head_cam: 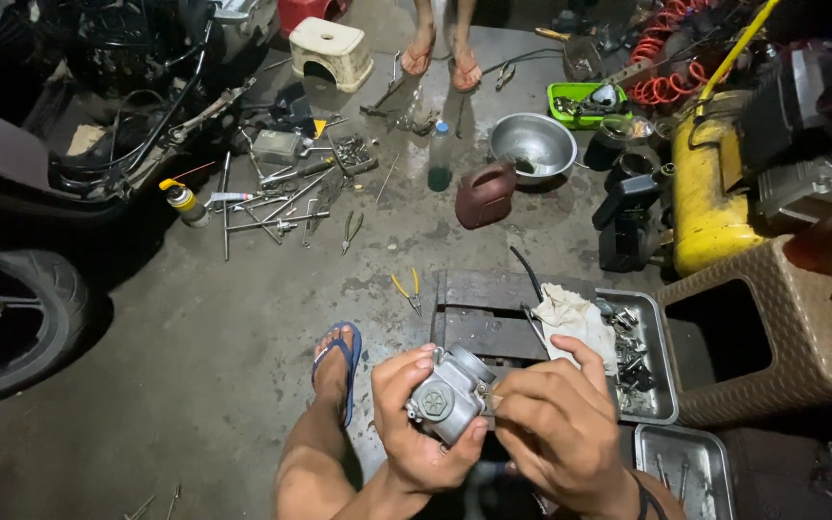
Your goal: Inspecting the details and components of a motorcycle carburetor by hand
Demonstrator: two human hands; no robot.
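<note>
Both hands, left and right, gripped the small grey metal carburetor tight, tilted up so I could see.

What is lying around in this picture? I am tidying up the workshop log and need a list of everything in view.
carburetor: one, grey metal, held in both hands
metal bowl: one, silver, on the floor
jug: one, dark red, beside the bowl
plastic bottle: one, clear with green liquid, left of the bowl
pliers: one, yellow handles, left of the wooden pallet
rag: one, white, on the pallet
parts tray: one, steel, holding small parts
stool: one, cream, top
compressor tank: one, yellow, right
motorcycle: one, dark, left
bystander's feet: two, in sandals
left hand: grips the carburetor
right hand: at the carburetor's side
</note>
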